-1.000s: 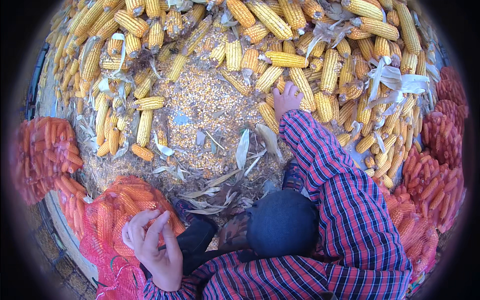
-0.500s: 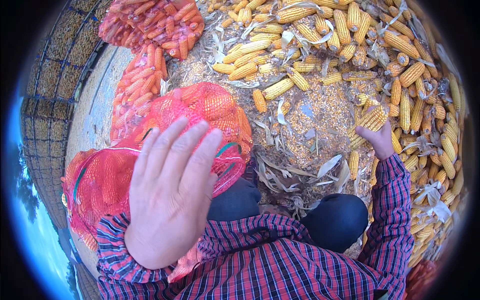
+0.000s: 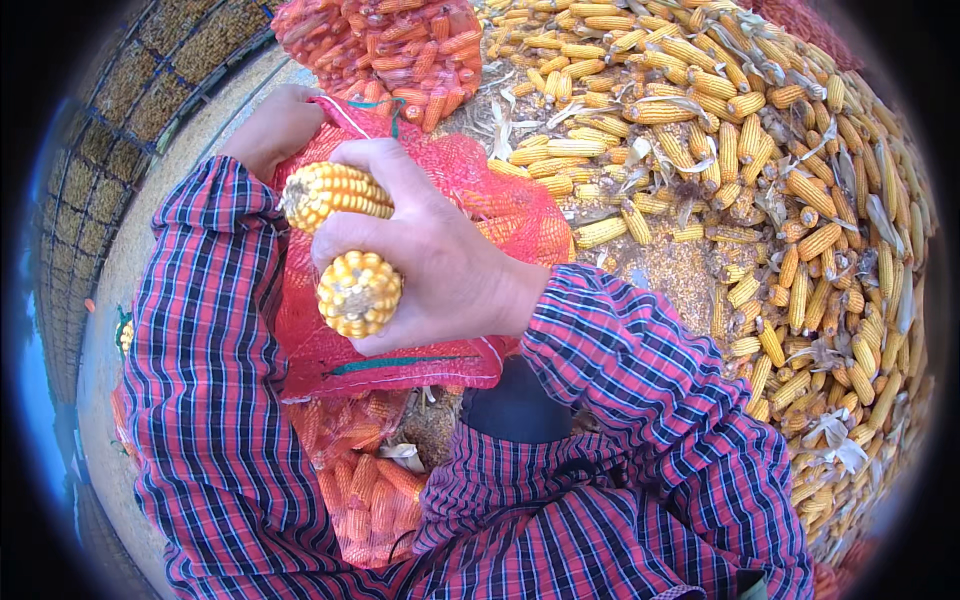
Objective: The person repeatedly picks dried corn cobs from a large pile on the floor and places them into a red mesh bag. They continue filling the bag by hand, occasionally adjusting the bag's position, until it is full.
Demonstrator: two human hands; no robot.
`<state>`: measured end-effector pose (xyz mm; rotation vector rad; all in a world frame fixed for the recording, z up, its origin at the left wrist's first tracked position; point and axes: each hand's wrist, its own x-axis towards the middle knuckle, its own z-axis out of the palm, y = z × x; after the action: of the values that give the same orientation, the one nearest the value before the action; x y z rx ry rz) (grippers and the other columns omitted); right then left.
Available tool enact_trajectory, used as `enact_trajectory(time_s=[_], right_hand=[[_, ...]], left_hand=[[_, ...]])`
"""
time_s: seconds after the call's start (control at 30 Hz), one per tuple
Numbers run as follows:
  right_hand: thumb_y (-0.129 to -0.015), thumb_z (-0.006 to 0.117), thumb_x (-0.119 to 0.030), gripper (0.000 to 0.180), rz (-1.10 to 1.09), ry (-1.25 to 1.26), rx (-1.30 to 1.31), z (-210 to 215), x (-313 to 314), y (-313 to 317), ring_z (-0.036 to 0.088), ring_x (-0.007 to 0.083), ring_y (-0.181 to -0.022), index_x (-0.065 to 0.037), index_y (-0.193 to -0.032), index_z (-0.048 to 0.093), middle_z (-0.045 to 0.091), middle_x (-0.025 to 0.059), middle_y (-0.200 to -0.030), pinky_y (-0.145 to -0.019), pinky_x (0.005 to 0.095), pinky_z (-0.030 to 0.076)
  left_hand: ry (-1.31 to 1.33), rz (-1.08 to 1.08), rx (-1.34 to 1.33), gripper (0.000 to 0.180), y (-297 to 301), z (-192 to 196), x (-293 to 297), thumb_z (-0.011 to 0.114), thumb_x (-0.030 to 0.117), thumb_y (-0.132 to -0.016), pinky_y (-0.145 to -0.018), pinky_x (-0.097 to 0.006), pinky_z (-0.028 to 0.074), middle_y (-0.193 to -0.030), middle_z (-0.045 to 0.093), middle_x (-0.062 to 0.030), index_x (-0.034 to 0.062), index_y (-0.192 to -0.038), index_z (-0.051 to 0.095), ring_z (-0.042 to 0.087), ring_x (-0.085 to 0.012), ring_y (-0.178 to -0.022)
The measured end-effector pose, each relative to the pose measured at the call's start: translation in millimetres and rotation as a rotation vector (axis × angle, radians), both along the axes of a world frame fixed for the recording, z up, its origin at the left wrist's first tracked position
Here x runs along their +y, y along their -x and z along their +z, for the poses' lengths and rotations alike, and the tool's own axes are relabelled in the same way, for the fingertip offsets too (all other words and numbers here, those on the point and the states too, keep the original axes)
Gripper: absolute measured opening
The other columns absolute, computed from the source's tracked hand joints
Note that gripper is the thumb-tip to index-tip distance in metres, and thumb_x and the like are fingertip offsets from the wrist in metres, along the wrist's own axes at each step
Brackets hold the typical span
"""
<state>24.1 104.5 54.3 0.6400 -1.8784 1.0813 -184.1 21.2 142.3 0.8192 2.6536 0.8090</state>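
Two yellow corn cobs are in my right hand (image 3: 440,240): an upper cob (image 3: 330,195) lying sideways between thumb and fingers, and a lower cob (image 3: 358,293) pointing its end at me. That hand is over the wide mouth of a red mesh bag (image 3: 450,372), whose far part bulges with cobs. At the bag's far left rim is my left hand (image 3: 275,125), closed on the netting; its fingertips are mostly hidden. A green strip shows along the bag's near edge.
A large heap of corn cobs (image 3: 800,190) with dry husks covers the right side. Loose kernels (image 3: 670,265) lie on the ground before it. Filled mesh bags stand at the back (image 3: 385,50) and close to my leg (image 3: 360,495). A corn-filled wire crib (image 3: 120,90) rises at the left.
My right hand has come from the heap leftward to the bag, now with two cobs. My left hand, raised and spread before, now grips the bag's far rim, and the bag's mouth is spread.
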Motion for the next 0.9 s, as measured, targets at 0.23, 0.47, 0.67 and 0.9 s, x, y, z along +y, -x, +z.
enact_trajectory(time_s=[0.23, 0.47, 0.67, 0.9], right_hand=[[-0.079, 0.071, -0.022, 0.057, -0.253, -0.497, -0.685, -55.4, -14.1, 40.1, 0.052, 0.0446, -0.120, -0.011, -0.132, 0.054, 0.050, 0.0242, -0.127, -0.098, 0.0488, 0.045], [-0.093, 0.062, -0.028, 0.038, -0.287, 0.022, -0.894, -51.4, 169.6, -145.2, 0.068, 0.0254, -0.096, -0.006, -0.123, 0.064, 0.069, 0.0134, -0.110, -0.080, 0.0372, 0.055], [-0.092, 0.063, -0.028, 0.041, -1.272, 0.546, -1.249, -159.5, 281.2, -412.3, 0.066, 0.0205, -0.097, -0.003, -0.124, 0.064, 0.070, 0.0141, -0.106, -0.087, 0.0326, 0.051], [-0.085, 0.067, -0.041, 0.053, -1.275, 0.734, -1.801, -375.4, 216.0, -526.4, 0.062, 0.0347, -0.114, -0.004, -0.123, 0.063, 0.066, 0.0202, -0.120, -0.101, 0.0404, 0.046]], left_hand=[[0.040, -0.154, 0.294, 0.020, 17.4, 16.1, -28.2, 0.069, 0.017, -0.085, -0.065, -0.027, 0.044, -0.079, 0.066, -0.0004, -0.0019, -0.092, 0.071, 0.055, -0.0083, -0.072], [0.091, -0.322, 0.195, 0.029, 63.0, -8.0, -19.2, 0.062, 0.027, -0.091, -0.067, -0.026, 0.040, -0.075, 0.059, 0.0029, -0.0011, -0.091, 0.070, 0.050, -0.0047, -0.073], [0.226, -0.237, 0.057, 0.029, 74.8, -37.6, -24.1, 0.057, 0.017, -0.092, -0.071, -0.024, 0.042, -0.087, 0.065, 0.0000, -0.0002, -0.113, 0.068, 0.055, -0.0057, -0.076], [0.324, -0.321, -0.078, 0.020, 35.1, -49.4, -5.8, 0.063, 0.003, -0.091, -0.085, -0.025, 0.046, -0.100, 0.067, -0.0035, -0.0030, -0.110, 0.064, 0.060, -0.0106, -0.092]])
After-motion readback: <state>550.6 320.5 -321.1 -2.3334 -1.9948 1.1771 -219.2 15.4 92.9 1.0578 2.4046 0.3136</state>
